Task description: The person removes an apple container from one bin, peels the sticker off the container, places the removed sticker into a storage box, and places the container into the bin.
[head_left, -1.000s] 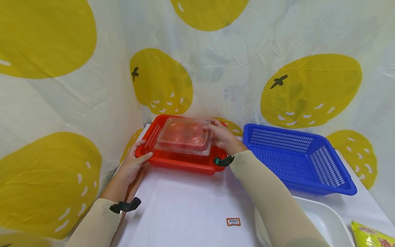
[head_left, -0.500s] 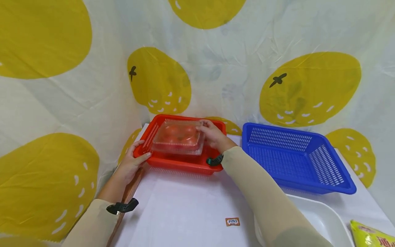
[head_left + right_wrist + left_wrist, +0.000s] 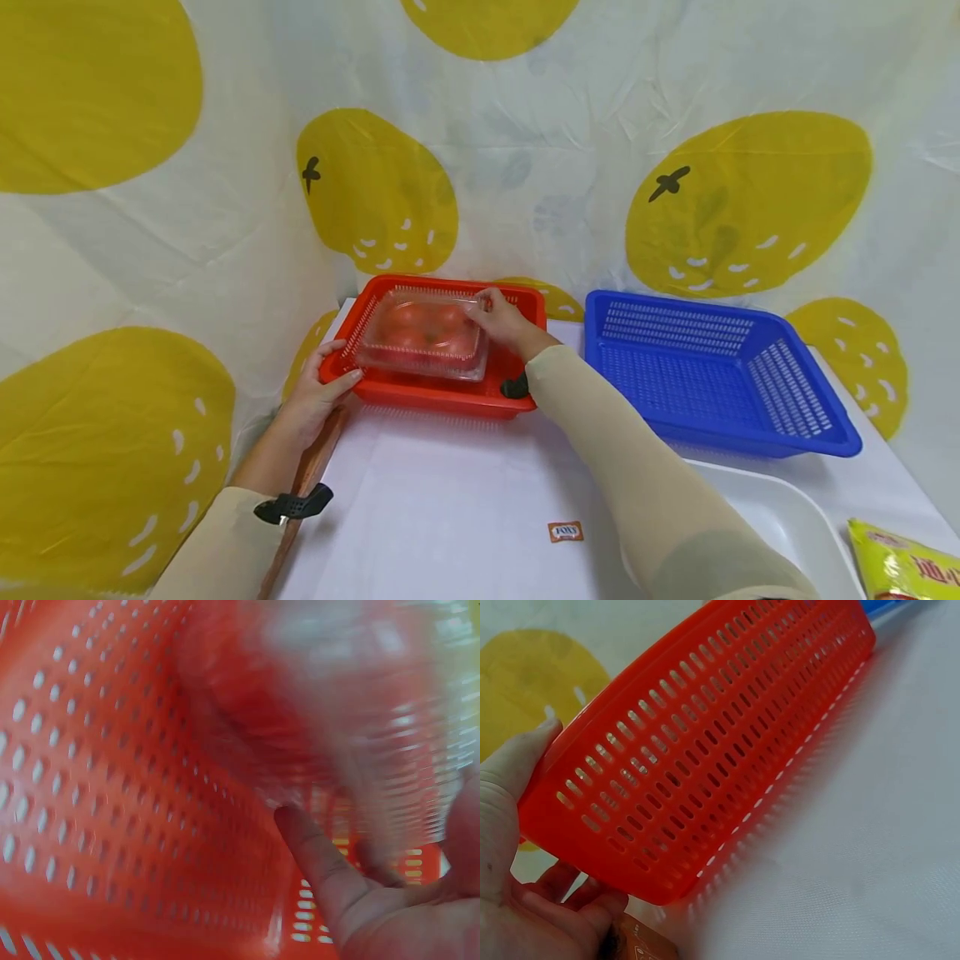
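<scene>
My left hand (image 3: 307, 406) grips the left end of a red plastic basket (image 3: 442, 403). In the left wrist view its thumb (image 3: 525, 754) lies over the rim and the other fingers curl underneath. Inside the basket sits a clear plastic clamshell box (image 3: 426, 360) with several round red tomatoes, slightly tilted. At the box's right back edge, my right hand (image 3: 504, 321) pinches the lid rim. Up close in the right wrist view, the box (image 3: 322, 697) is blurred beside the perforated basket wall (image 3: 97, 787), and a fingertip of that hand touches its lower edge.
To the right stands a blue perforated basket (image 3: 720, 310). A white tray (image 3: 787, 521) is partly hidden behind the right sleeve. A yellow packet (image 3: 903, 562) lies at the right corner, and a small orange wrapped sweet (image 3: 566, 532) on the white tabletop (image 3: 427, 500). Patterned cloth (image 3: 540, 167) hangs behind.
My right hand has brought the tomato box left and down, lower into the red basket, and its tilt has lessened. My left hand keeps its grip on the basket's end.
</scene>
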`<state>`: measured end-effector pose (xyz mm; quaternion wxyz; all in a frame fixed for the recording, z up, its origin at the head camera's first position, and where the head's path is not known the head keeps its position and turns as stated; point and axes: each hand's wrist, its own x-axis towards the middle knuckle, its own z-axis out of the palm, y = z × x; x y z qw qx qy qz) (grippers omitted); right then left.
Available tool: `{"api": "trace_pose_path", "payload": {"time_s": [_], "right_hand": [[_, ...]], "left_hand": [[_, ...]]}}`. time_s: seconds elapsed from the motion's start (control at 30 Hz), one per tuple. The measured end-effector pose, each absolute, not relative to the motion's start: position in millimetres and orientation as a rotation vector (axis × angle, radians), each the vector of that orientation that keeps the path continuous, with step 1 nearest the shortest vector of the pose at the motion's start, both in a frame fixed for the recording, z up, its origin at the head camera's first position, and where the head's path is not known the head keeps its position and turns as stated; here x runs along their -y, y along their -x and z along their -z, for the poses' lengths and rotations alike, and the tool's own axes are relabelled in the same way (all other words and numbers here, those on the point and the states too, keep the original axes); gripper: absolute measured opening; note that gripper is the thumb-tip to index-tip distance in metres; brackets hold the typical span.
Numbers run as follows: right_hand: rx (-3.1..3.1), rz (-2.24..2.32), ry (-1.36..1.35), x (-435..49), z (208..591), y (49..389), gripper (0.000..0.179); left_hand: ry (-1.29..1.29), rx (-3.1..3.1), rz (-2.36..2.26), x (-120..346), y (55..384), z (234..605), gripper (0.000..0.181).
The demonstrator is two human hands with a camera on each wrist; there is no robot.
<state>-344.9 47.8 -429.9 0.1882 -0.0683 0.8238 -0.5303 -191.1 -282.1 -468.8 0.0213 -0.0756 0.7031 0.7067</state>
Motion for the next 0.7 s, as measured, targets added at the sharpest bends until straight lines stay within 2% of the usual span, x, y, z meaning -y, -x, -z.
{"api": "trace_pose_path", "payload": {"time_s": [0.17, 0.5, 0.7], "right_hand": [[-2.368, 1.423, 0.139, -44, 432, 342, 0.051], [-2.326, 1.510, -0.006, -46, 425, 354, 0.063], [-2.172, 1.652, 0.039, -54, 410, 344, 0.070]], "left_hand": [[0.249, -2.196, -2.174, 286, 188, 470, 0.077], [0.234, -2.188, -2.179, 288, 191, 470, 0.075], [0.240, -2.180, -2.172, 291, 195, 468, 0.077]]}}
